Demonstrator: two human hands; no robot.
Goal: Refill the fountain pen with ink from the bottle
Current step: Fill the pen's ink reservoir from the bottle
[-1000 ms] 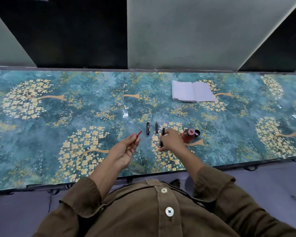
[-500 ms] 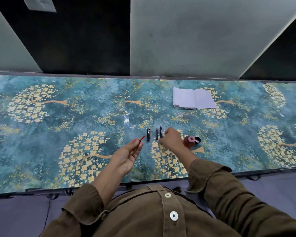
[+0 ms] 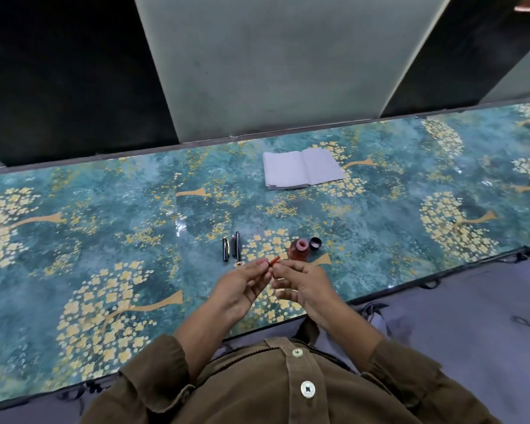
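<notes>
A small red ink tube (image 3: pixel 274 261) is pinched between the fingertips of my left hand (image 3: pixel 242 286) and my right hand (image 3: pixel 300 286), held just above the table's near edge. Beyond my hands lie three black pen parts side by side: a cap (image 3: pixel 225 248), a short piece (image 3: pixel 233 246) and a long barrel (image 3: pixel 237 247). The open ink bottle (image 3: pixel 299 250) with red ink stands to the right of them, and its black lid (image 3: pixel 315 243) lies upturned beside it.
An open white notebook (image 3: pixel 302 168) lies farther back on the teal, flower-patterned table (image 3: pixel 104 240). A wall with dark and grey panels rises behind the table. The table's front edge runs just below my hands.
My right hand set the long black barrel down beside the other parts and came back to meet my left hand on the red tube. The view also tilted.
</notes>
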